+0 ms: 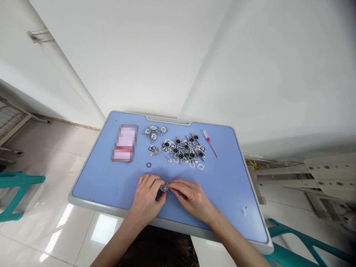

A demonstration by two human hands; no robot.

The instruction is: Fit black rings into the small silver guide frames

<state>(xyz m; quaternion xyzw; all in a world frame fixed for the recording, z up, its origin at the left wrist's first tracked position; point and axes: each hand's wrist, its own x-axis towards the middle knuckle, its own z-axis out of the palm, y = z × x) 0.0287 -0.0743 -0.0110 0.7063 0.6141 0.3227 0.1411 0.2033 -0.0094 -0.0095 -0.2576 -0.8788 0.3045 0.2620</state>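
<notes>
1. Take the held metal part [164, 188] as the clock's centre, with 12 pointing away from the person. It sits between the two hands above the near half of the blue table [105, 185], close to the body, perhaps for a better view.
2. At 9 o'clock, the left hand [148, 193] has thumb and fingers closed around the part's side, seemingly to steady it.
3. At 3 o'clock, the right hand [192, 193] has thumb and forefinger drawn almost together against the part's edge, a pinch that suits fine handling. Whether a smaller piece is caught there, I cannot tell.
4. At 11 o'clock a loose black ring [148, 167] lies alone, within easy reach.
5. Towards 1 o'clock spreads a pile of fittings with black discs [186, 155], with a flat pale gasket [198, 167] at 2; a small group of pale-flanged fittings [152, 128] lies just short of 12, apart, perhaps to keep kinds separate.
6. Between 1 and 2 lies a screwdriver [208, 139], clear of the pile. A pixelated flat object [125, 142] rests between 10 and 11, away from the hands.
</notes>
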